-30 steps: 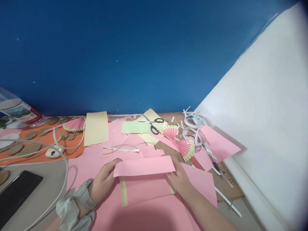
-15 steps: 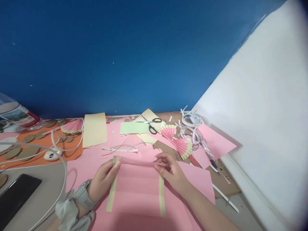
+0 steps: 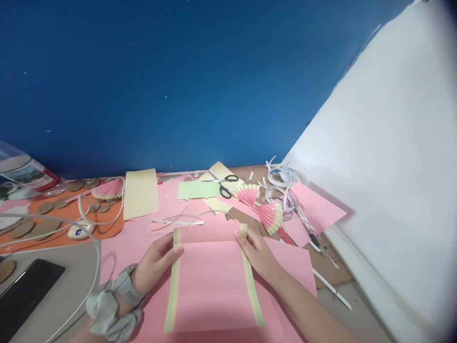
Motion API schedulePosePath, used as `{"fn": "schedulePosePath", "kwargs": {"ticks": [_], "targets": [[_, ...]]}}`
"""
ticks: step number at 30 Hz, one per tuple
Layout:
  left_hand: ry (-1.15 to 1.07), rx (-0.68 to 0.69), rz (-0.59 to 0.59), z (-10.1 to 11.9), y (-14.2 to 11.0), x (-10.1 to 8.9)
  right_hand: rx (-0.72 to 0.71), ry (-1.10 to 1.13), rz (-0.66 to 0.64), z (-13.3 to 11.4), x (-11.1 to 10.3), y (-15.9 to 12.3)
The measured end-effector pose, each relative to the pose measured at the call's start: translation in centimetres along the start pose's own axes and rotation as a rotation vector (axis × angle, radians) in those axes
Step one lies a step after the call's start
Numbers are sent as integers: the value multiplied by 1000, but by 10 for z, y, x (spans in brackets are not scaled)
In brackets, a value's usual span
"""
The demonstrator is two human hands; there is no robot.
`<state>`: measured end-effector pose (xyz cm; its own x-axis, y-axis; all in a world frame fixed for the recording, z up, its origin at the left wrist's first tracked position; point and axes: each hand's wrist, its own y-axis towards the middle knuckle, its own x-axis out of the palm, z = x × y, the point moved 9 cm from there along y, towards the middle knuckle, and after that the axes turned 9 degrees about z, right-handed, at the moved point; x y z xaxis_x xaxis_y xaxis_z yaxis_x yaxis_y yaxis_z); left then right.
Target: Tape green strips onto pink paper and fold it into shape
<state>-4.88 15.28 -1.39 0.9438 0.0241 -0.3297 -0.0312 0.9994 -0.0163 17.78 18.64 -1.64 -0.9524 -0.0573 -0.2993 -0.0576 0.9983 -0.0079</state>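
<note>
A pink paper sheet with yellow and green stripes down its left and right sides is held between both hands. One crease runs across it near the far edge. My left hand pinches the left striped side near the top, thumb on the upper face. At the opposite striped side, my right hand grips the upper right corner the same way. Below lies a larger pink sheet. Just beyond the right hand rests a pleated pink paper fan with yellow-green edges, pinched in at its middle.
Black-handled scissors lie on a green paper strip at the back. A craft knife and curled white strips sit to the right. Leftward are a yellow sheet, a phone, a cable and a plastic bottle.
My right hand has shifted from the folded far edge to the right striped corner. The far strip, earlier folded, now lies opened out, and the sheet shows flatter and longer.
</note>
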Motion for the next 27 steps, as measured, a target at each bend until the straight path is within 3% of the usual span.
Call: {"fn": "schedulePosePath", "kwargs": {"ticks": [20,27], "targets": [[21,-44,52,-8,2,-3,19,25,-33,1,0,-1],[-20,-26,144,-9,5,-12,16,83,-144,-2,9,-6]]}}
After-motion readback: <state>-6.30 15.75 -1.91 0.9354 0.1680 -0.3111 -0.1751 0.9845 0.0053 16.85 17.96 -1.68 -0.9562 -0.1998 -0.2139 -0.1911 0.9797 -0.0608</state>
